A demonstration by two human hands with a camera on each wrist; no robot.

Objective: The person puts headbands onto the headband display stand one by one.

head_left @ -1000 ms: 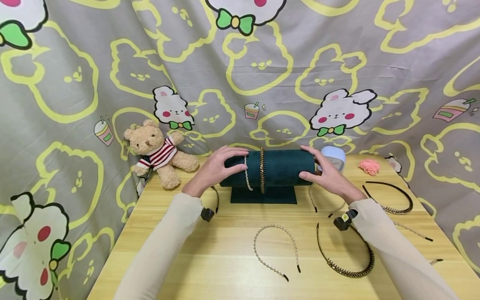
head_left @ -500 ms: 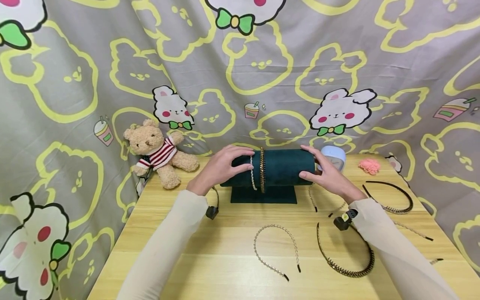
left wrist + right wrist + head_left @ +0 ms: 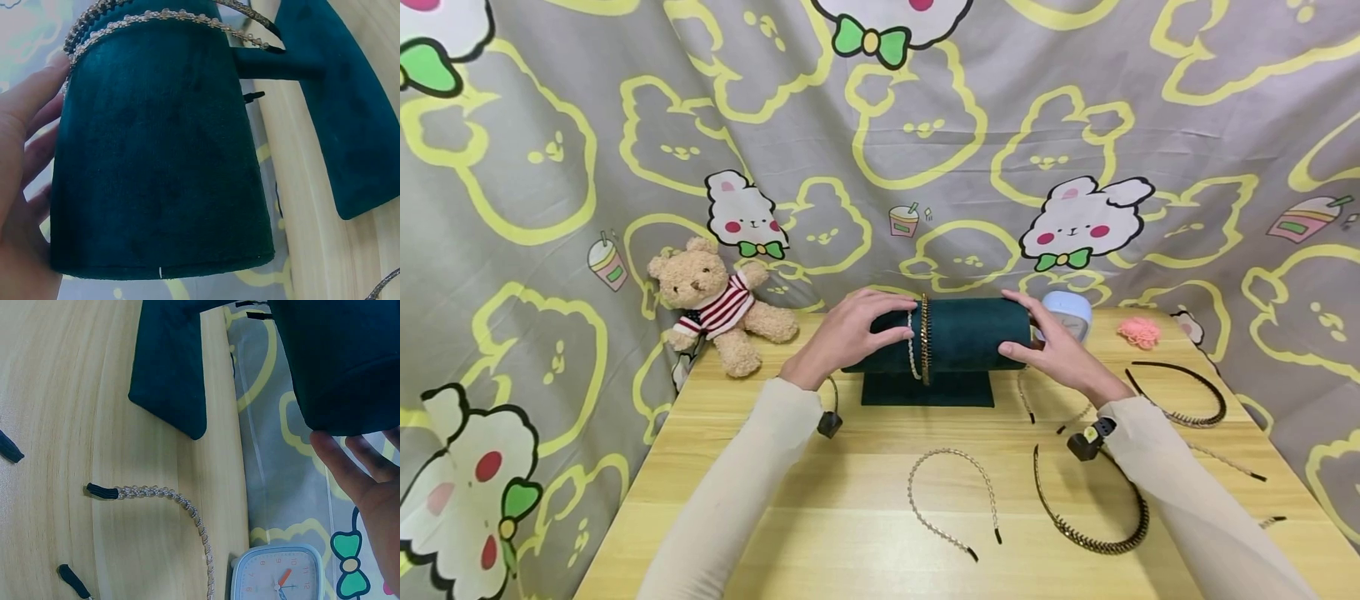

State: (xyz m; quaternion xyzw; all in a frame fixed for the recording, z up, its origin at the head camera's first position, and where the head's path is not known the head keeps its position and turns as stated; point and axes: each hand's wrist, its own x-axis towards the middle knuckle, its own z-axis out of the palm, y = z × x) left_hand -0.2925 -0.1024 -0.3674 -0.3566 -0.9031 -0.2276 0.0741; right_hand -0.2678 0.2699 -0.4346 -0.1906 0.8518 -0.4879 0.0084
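Observation:
A dark green velvet headband display stand [image 3: 977, 333] stands mid-table, a padded roll on a flat base. Around the roll sit a gold braided headband [image 3: 925, 342] and, just left of it, a pale beaded headband [image 3: 913, 354]. My left hand [image 3: 853, 333] spans the roll from the left, thumb in front and fingers over the top, holding the beaded headband at its tips. The beads [image 3: 165, 15] also show in the left wrist view. At the roll's other end, my right hand [image 3: 1054, 343] holds it between the thumb in front and the fingers on top.
On the table lie a clear beaded headband [image 3: 955, 454], a dark gold one [image 3: 1105, 547], a black one [image 3: 1202, 421] and several others partly hidden. Behind stand a teddy bear [image 3: 722, 308], a blue clock [image 3: 278, 578] and a pink fluffy ball [image 3: 1138, 332].
My left hand has slid the pale beaded headband rightward along the roll, close to the gold one. The right hand and the stand have kept their place.

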